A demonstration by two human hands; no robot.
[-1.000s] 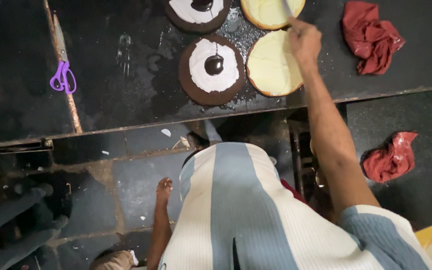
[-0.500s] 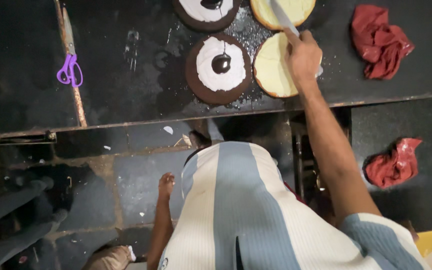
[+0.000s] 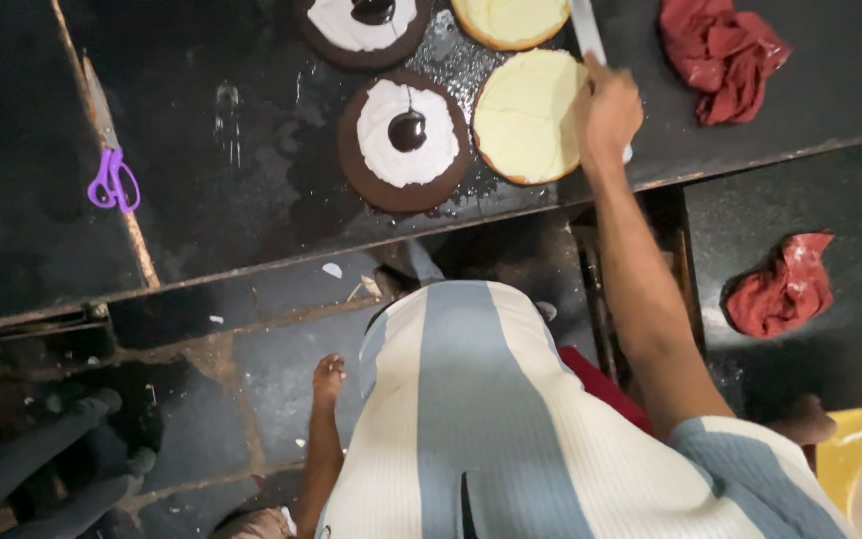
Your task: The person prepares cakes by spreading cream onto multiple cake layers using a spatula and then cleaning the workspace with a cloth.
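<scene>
My right hand (image 3: 606,115) is shut on a long knife (image 3: 586,30), whose blade points away from me. It rests at the right edge of a round cake layer covered in pale yellow cream (image 3: 526,115). Left of it lies a chocolate layer (image 3: 403,140) with white cream and a dark chocolate blob in the middle. A second chocolate layer (image 3: 351,25) and a second yellow layer (image 3: 511,20) sit at the top edge, cut off. My left hand (image 3: 329,374) hangs low beside my striped shirt, holding nothing.
The cakes lie on a dark, wet worktop (image 3: 251,200). Purple-handled scissors (image 3: 112,180) lie at its left. A crumpled red cloth (image 3: 720,55) sits right of my hand, another red cloth (image 3: 780,289) on a lower dark surface. A yellow object (image 3: 860,449) shows at bottom right.
My right hand with the knife has drawn back from the far right rim of the yellow layer towards its near right side. My left hand has stayed hanging.
</scene>
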